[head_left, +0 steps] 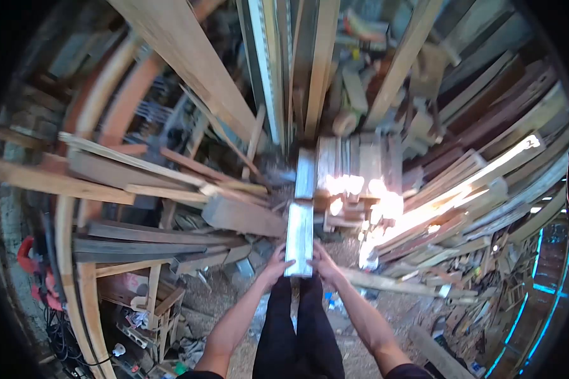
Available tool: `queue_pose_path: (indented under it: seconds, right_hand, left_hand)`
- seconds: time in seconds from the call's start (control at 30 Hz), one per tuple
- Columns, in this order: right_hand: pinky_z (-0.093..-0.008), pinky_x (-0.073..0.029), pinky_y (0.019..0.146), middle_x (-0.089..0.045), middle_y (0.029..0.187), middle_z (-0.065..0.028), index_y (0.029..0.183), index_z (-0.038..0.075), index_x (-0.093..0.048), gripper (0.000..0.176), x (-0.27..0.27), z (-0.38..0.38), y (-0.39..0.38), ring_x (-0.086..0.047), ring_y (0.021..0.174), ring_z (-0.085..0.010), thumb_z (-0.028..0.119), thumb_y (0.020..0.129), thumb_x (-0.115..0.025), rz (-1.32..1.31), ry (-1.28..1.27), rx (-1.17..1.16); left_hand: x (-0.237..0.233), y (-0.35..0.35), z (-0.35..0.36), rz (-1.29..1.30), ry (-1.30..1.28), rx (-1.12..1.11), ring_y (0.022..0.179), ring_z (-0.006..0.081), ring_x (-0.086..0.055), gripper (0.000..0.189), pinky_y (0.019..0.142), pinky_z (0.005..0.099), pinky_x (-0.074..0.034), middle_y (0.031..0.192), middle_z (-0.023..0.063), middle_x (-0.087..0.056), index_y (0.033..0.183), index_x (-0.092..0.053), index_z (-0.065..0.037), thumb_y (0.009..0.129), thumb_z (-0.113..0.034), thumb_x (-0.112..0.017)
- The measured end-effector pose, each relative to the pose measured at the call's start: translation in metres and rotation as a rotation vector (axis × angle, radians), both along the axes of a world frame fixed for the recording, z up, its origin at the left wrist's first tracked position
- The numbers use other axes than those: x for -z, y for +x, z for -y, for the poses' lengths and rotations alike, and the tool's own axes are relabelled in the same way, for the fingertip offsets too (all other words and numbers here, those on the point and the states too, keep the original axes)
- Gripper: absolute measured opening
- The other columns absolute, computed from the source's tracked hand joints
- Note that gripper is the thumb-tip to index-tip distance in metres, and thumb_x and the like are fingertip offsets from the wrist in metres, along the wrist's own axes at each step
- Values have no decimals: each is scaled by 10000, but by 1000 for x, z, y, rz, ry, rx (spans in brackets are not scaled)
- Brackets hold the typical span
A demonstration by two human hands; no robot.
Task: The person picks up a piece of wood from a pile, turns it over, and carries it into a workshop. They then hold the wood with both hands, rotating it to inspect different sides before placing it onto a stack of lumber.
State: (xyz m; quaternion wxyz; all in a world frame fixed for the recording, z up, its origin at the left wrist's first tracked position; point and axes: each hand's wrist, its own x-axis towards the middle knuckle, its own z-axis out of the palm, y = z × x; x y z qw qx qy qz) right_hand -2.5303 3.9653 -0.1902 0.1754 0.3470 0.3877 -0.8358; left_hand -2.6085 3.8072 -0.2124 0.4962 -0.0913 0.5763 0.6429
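A short pale board (299, 235) is held lengthwise in front of my legs, its far end pointing away from me. My left hand (275, 264) is closed on its left edge close to the near end. On the opposite edge, my right hand (324, 261) grips it with the fingers mostly hidden along the side. Just past the far end lies another short pale board (305, 172), in line with the one I hold. Right beside that is a stack of boards (360, 158), its near part washed out by sunlight.
Long planks (193, 57) lean at the back. More timber (152, 234) juts in from the left. Heaped boards (474, 189) fill the right side. Scraps and shavings cover the floor (373, 316). A cable (60, 335) hangs at the lower left.
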Motion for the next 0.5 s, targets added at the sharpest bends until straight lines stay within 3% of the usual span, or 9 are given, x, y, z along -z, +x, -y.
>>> queue_pose_path:
  seconds: [0.1, 0.33, 0.43, 0.5]
  right_hand:
    - [-223, -421, 658, -459, 1171, -62, 1318, 173, -140, 665, 79, -8, -12, -479, 940, -127, -73, 770, -426, 52, 91, 37]
    - [-300, -393, 825, -465, 1151, -111, 1259, 115, -225, 587, 232, -24, -27, -446, 1032, -189, -116, 752, -410, 63, 126, 49]
    - [-287, -380, 839, -434, 1186, -107, 1257, 93, -208, 584, 272, -29, -36, -430, 1052, -183, -125, 747, -394, -33, 207, 39]
    - [-274, -369, 848, -403, 1219, -97, 1257, 76, -194, 579, 296, -34, -42, -416, 1066, -180, -124, 747, -384, -53, 229, 54]
  left_hand:
    - [86, -12, -12, 69, -16, 28, 1006, 210, -465, 643, 802, 324, -417, 1108, 128, -471, 1257, -257, -113, 718, 10, -584]
    - [238, -17, -27, -67, -90, 47, 1040, 202, -443, 677, 858, 321, -372, 1141, 132, -466, 1272, -241, -98, 703, 14, -591]
    - [280, -26, -31, -134, -68, 58, 1045, 203, -440, 681, 868, 325, -365, 1145, 129, -464, 1280, -225, -106, 711, 27, -575]
    - [277, -43, -44, -81, -59, 44, 1035, 199, -448, 680, 857, 319, -374, 1147, 137, -458, 1281, -229, -114, 712, 40, -567]
